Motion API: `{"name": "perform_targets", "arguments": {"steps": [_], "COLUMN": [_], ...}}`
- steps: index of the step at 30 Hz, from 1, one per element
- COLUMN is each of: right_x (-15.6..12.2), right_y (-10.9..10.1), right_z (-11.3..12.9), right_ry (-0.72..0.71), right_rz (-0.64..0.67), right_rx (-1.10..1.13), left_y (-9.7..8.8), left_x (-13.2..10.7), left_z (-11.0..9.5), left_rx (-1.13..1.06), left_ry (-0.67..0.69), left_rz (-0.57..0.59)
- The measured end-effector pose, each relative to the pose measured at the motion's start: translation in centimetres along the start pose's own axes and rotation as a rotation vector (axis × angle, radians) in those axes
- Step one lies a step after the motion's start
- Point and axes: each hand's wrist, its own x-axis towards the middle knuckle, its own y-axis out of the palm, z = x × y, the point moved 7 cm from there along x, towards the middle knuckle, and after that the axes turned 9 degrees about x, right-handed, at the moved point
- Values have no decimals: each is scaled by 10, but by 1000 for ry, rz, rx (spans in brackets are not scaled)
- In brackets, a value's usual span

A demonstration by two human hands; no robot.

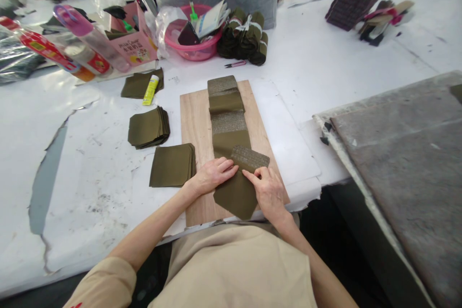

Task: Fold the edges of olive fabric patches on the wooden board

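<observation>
A row of olive-green fabric pieces (pixel 227 120) with grey textured strips lies overlapped along a wooden board (pixel 193 120). The nearest piece (pixel 236 192) sits tilted at the board's near end. My left hand (pixel 212 173) lies flat on it, fingers stretched towards its grey strip (pixel 250 158). My right hand (pixel 269 192) presses on the same piece from the right, its fingers together and pointing at the strip's lower edge. Neither hand lifts the piece.
Two stacks of olive squares (pixel 173 164) (pixel 148 127) lie left of the board, with a yellow glue stick (pixel 150 90) behind. A pink bowl (pixel 191 38), rolled olive bundles (pixel 245 33), a pink box (pixel 133 38) and small scissors (pixel 235 63) stand farther back. A grey felt pad (pixel 407 154) fills the right.
</observation>
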Motion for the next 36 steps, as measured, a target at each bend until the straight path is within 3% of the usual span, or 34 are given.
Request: {"name": "perform_targets", "arguments": {"steps": [7, 12, 16, 19, 22, 28, 36], "right_x": [1, 1, 0, 1, 1, 1, -1], "right_y": [-2, -3, -3, -4, -5, -2, -13], "right_z": [3, 3, 3, 3, 4, 1, -17], "right_ry": [-32, -42, -55, -64, -69, -62, -105], "right_rz": [-25, -56, -70, -67, -69, -33, -49], "right_rx": [-35, -38, -37, -28, -20, 12, 171], "left_y": [-1, -3, -11, -20, -24, -15, -6], "left_x": [2, -6, -18, -24, -19, 3, 0], "left_z": [-3, 3, 14, 19, 9, -28, -28], "left_rx": [104, 126, 101, 86, 33, 1, 18], "left_ry": [49, 9, -96, -257, -353, -263, -242], "left_rz": [108, 125, 57, -10, -18, 93, 170]}}
